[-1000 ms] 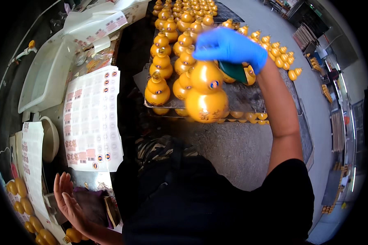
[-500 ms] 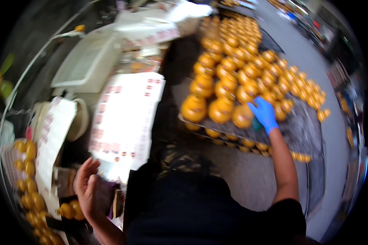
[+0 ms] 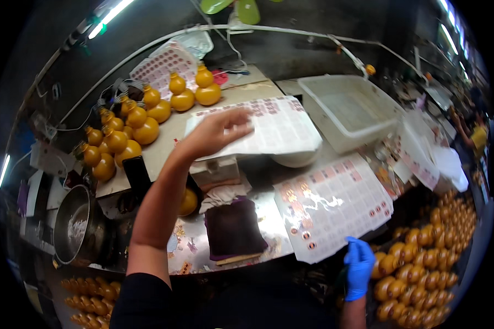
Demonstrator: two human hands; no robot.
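Left hand: bare, the left hand (image 3: pixel 222 131) hangs over the left part of the upper sheet (image 3: pixel 285 127), fingers blurred, loosely spread, pointing right; no thing shows between them, and whether they touch the paper I cannot tell.
Upper sheet: long axis left to right, between the gourds (image 3: pixel 145 131) and the tub (image 3: pixel 313 112), behind the counter's (image 3: pixel 274 236) front strip; it reaches under and past the fingertips.
Right hand: in a blue glove, the right hand (image 3: pixel 359 270) points upward, fingers close together; whether they pinch anything I cannot tell.
Lower sheet: long axis along the counter's front edge, rising rightward; its near edge lies just beside the gloved fingertips, ahead of them.
Gourds: upright, necks up, at the counter's back left, apart from both hands.
Pad: the dark pad (image 3: pixel 235 230) lies by the front edge, left of the lower sheet (image 3: pixel 335 205).
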